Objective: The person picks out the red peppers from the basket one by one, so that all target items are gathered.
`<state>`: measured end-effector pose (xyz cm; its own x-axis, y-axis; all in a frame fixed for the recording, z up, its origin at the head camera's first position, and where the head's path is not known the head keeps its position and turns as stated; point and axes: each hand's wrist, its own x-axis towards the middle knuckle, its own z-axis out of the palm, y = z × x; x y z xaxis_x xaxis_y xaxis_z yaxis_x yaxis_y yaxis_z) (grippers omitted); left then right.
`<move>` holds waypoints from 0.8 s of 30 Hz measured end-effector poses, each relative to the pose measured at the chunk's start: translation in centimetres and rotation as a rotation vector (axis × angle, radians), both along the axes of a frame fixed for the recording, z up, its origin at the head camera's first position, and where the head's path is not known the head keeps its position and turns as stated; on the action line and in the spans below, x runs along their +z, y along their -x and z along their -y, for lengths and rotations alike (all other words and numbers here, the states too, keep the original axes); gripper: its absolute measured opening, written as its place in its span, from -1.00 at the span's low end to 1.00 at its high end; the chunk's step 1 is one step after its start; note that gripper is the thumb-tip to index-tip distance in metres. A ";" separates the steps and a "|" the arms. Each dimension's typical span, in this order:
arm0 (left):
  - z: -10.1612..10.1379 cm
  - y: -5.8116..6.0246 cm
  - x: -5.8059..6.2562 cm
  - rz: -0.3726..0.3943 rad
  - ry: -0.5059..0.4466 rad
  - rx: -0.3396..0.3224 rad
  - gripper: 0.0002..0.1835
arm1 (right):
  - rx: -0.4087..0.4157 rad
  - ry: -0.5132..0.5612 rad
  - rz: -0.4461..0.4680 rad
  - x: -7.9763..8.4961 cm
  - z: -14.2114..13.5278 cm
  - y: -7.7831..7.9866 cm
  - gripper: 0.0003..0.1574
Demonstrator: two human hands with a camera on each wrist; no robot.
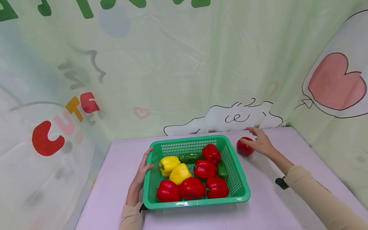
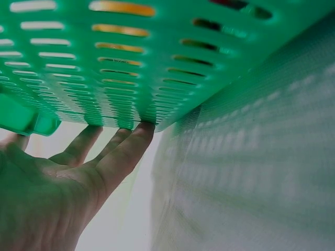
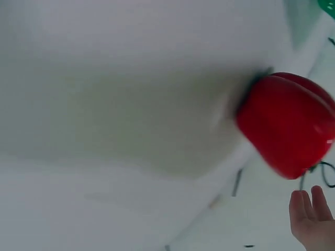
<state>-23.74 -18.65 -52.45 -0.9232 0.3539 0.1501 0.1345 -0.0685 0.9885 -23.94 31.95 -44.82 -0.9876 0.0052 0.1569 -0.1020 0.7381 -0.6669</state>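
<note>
My left hand grips the left rim of a green plastic basket. Its thumb lies over the rim, and in the left wrist view the fingers touch the slotted outer wall. Inside the basket are two yellow bell peppers, several red bell peppers and two elongated dark green vegetables. To the right of the basket, a single red bell pepper lies on the table. My right hand is right beside it, fingers spread and holding nothing; in the right wrist view the fingertips appear apart from the pepper.
The table has a pale lilac cover. Printed fabric hangs behind it and along both sides, with its lower edge near the table's back edge. A dark band sits at the right wrist.
</note>
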 end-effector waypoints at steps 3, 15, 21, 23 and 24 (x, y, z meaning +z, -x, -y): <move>-0.2 0.1 0.0 -0.006 0.000 0.000 -0.23 | 0.026 -0.029 -0.040 1.4 1.0 0.2 -0.13; -0.1 0.2 -0.1 -0.008 0.002 0.004 -0.23 | 0.260 -0.134 -0.045 5.9 8.0 -0.6 -0.32; 0.0 0.3 -0.1 -0.019 -0.006 0.001 -0.23 | 0.266 -0.214 0.043 7.0 10.7 0.1 -0.37; 0.0 0.3 -0.1 -0.016 -0.005 -0.005 -0.24 | 0.282 -0.249 0.077 7.0 11.4 0.4 -0.36; 0.0 0.3 -0.1 -0.014 -0.003 -0.008 -0.24 | 0.287 -0.266 0.095 6.9 11.7 0.5 -0.36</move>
